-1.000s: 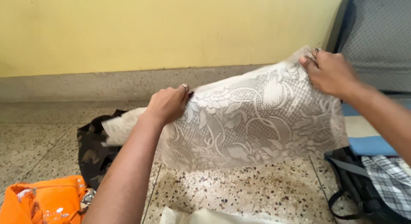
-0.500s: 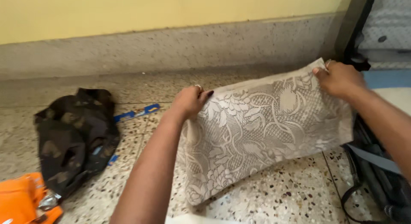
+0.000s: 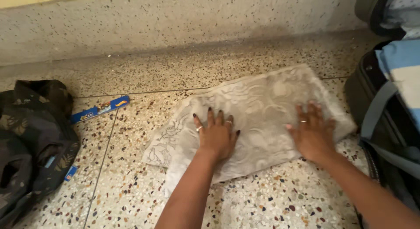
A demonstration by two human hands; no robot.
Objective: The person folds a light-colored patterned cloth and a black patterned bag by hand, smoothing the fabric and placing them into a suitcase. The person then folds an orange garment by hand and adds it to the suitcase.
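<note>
A beige lace cloth (image 3: 258, 102) with a floral pattern lies folded flat on the speckled terrazzo floor (image 3: 284, 202). My left hand (image 3: 217, 135) presses palm-down on its left half, fingers spread, a ring on one finger. My right hand (image 3: 313, 132) lies flat on the cloth's right half, also with spread fingers and a ring. Neither hand grips anything.
A dark patterned garment (image 3: 33, 137) is heaped at the left. A thin blue box (image 3: 100, 109) lies on the floor beside it. An open dark suitcase (image 3: 385, 119) with folded blue and white clothes (image 3: 404, 71) stands at the right. A speckled skirting wall (image 3: 175, 23) runs along the back.
The cloth was held up by its top edge in both hands; it now lies on the floor and both hands rest flat on it. The view has tilted downward.
</note>
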